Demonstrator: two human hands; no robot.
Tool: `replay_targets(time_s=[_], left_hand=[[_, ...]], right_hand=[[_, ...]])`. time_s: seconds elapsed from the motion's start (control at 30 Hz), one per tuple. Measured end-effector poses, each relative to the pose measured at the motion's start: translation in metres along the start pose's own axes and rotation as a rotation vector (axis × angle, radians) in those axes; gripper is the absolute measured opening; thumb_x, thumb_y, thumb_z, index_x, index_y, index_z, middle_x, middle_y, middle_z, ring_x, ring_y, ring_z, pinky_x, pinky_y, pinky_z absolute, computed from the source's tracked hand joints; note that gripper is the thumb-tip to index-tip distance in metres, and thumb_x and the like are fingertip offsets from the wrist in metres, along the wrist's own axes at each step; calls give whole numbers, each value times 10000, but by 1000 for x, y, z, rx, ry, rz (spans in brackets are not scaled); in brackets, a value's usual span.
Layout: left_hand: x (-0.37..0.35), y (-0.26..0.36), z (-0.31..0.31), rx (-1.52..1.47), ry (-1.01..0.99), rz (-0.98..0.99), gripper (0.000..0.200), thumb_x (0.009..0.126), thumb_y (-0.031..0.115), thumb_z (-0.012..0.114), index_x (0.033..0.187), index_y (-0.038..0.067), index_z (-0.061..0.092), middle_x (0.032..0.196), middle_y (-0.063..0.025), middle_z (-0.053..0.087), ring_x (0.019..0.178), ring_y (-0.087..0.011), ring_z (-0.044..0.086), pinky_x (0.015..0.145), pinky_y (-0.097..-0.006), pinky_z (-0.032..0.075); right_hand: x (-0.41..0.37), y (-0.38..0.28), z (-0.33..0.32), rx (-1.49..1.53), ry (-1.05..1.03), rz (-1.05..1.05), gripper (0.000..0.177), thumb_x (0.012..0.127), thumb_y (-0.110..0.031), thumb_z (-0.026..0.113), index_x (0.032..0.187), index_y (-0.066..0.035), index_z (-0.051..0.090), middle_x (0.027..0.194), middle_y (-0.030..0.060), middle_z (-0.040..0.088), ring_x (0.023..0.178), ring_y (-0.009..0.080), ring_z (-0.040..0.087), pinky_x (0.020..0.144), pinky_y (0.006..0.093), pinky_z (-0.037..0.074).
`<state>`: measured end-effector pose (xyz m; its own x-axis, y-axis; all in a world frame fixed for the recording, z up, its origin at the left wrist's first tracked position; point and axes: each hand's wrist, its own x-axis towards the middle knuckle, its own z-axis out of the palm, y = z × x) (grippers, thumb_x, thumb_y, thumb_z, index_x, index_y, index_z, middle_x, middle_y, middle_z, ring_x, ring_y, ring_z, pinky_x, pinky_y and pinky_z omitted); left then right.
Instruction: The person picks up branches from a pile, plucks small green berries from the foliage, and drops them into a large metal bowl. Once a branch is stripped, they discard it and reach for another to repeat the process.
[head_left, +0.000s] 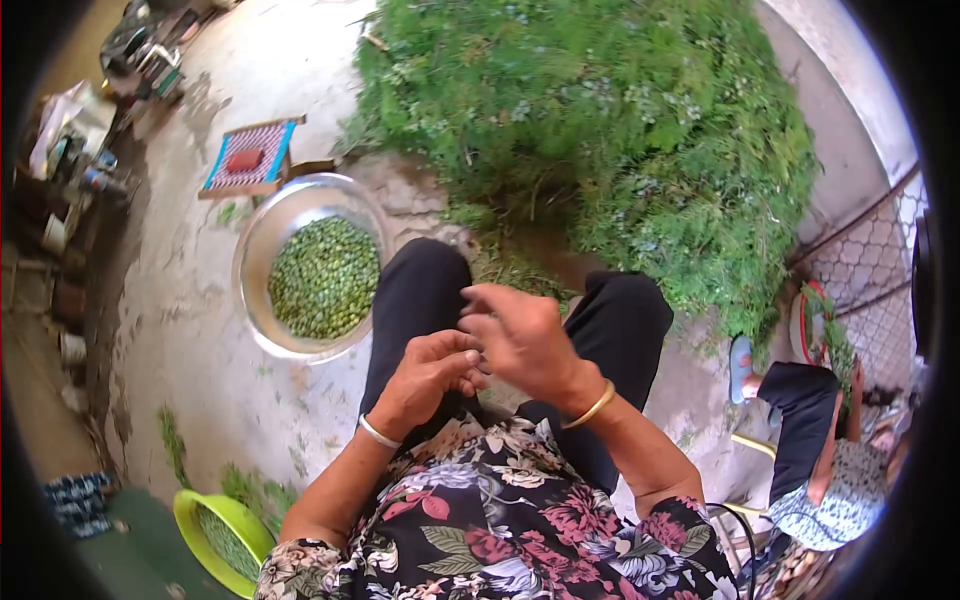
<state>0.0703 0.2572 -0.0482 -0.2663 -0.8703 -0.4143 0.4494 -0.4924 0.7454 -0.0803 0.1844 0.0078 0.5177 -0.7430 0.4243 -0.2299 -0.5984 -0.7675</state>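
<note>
My left hand (428, 382) is over my lap, fingers curled in and thumb against the fingertips. Whatever it may pinch is too small to make out. Close above and right of it is my right hand (527, 342), its bent fingers smeared by motion, so its grip does not show clearly. The hands nearly meet at the fingertips. Left of my knee stands a wide metal basin (254, 285) with a heap of small round green fruits (325, 278) in it. A large pile of feathery green branches (600, 120) lies on the ground in front of me.
A low stool with a woven seat (233, 178) stands beyond the basin, a red block (244, 159) on it. At lower left, a lime-green basin (190, 510) holds small green bits. At right sits another person (835, 490) near a red-rimmed container (800, 325) and wire mesh (870, 250).
</note>
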Motion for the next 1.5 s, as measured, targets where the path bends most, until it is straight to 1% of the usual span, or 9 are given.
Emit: replay_targets(time_s=[0.47, 0.57, 0.7, 0.97, 1.07, 1.3, 1.43, 1.47, 1.5], left_hand=[[210, 43, 6, 294, 98, -4, 267, 839, 139, 603, 989, -80, 579, 813, -66, 610, 691, -118, 585, 609, -240, 472], [270, 11, -20, 822, -178, 566, 337, 818, 170, 634, 1007, -104, 587, 832, -84, 627, 725, -133, 580, 606, -263, 466], [354, -37, -47, 609, 218, -147, 522, 786, 187, 675, 1190, -96, 504, 908, -150, 628, 734, -196, 591, 613, -322, 478], [446, -85, -60, 324, 457, -216, 718, 781, 230, 705, 1326, -35, 320, 1023, -173, 565, 953, -281, 557, 616, -384, 481], [448, -57, -18, 51, 444, -163, 243, 851, 202, 619, 904, 3, 489, 672, -76, 551, 567, -195, 560, 403, -323, 420], [384, -56, 7, 369, 189, -112, 256, 902, 257, 536, 870, 3, 543, 617, -97, 540, 527, -200, 543, 440, -339, 439], [330, -100, -4, 967, 22, 899, 309, 898, 270, 551, 809, -26, 546, 545, -73, 486, 465, -195, 504, 437, -292, 407], [302, -91, 0, 974, 30, 910, 309, 898, 270, 551, 809, -26, 546, 545, -73, 486, 465, -195, 504, 437, -292, 407], [265, -72, 14, 531, 107, 412, 305, 900, 260, 551, 802, -30, 552, 553, -71, 488, 473, -189, 502, 449, -291, 411]], right_hand=[[53, 114, -74, -187, 62, 282, 164, 790, -129, 593, 837, 28, 592, 673, 229, 593, 655, 394, 601, 592, 458, 471], [50, 143, -59, -217, 19, 270, 133, 776, -86, 605, 867, 2, 563, 695, 189, 595, 642, 374, 593, 564, 424, 459], [58, 133, -62, -285, -159, 272, 152, 768, -95, 614, 870, 2, 559, 690, 184, 593, 646, 365, 592, 582, 425, 456], [67, 137, -68, -267, -25, 254, 194, 759, -115, 607, 811, 42, 505, 627, 169, 547, 604, 326, 567, 590, 408, 445], [64, 140, -73, -259, -8, 240, 200, 738, -105, 610, 821, 40, 501, 643, 169, 533, 611, 320, 561, 596, 409, 443], [61, 149, -85, -370, 22, 277, 173, 702, -95, 609, 776, 23, 507, 713, 193, 562, 658, 340, 598, 600, 424, 470], [59, 154, -106, -420, 29, 431, 108, 745, -108, 596, 789, -9, 598, 753, 217, 607, 699, 364, 618, 613, 423, 496], [55, 160, -109, -453, 93, 404, 108, 764, -116, 596, 797, -20, 631, 732, 210, 612, 694, 373, 615, 608, 421, 493], [54, 162, -112, -430, 199, 430, 132, 780, -144, 595, 745, -16, 599, 677, 213, 601, 667, 379, 615, 592, 436, 497]])
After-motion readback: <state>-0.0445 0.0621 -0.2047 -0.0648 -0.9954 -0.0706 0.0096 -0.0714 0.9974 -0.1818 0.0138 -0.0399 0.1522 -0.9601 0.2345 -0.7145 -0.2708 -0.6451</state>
